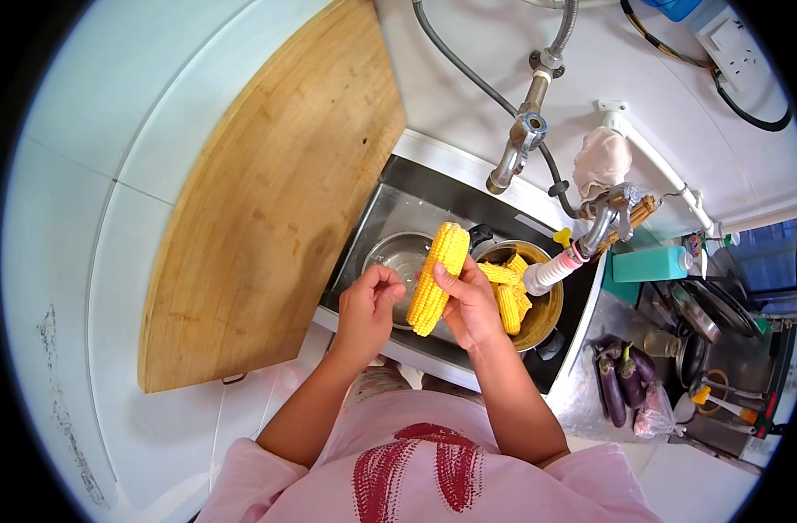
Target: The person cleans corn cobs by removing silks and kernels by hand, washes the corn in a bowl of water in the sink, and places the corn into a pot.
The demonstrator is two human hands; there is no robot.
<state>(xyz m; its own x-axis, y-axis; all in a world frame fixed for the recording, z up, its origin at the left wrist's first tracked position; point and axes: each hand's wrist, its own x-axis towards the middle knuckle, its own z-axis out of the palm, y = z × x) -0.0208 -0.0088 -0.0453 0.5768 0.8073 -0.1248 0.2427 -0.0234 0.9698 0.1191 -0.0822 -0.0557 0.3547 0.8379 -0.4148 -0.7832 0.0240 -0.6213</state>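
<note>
My right hand [473, 309] is closed around a husked corn cob [439, 277], thumb along its side, held tilted above the sink [398, 209]. Just left of the cob is my left hand [367, 312], its fingers curled in and the thumb pressed to them. Whatever it pinches, if anything, is too small to make out. Beneath the hands a metal basin [383, 253] sits in the sink, partly covered by the cob. To the right, a pot [551, 318] with black handles holds several pieces of yellow corn [510, 309].
A metal tap [516, 144] hangs over the sink, and another tap with a ribbed white spout [545, 275] reaches over the pot. A large wooden board [268, 209] stands at the left. Eggplants [627, 379] and a plastic bag [656, 414] lie on the right counter near a teal bottle [647, 265].
</note>
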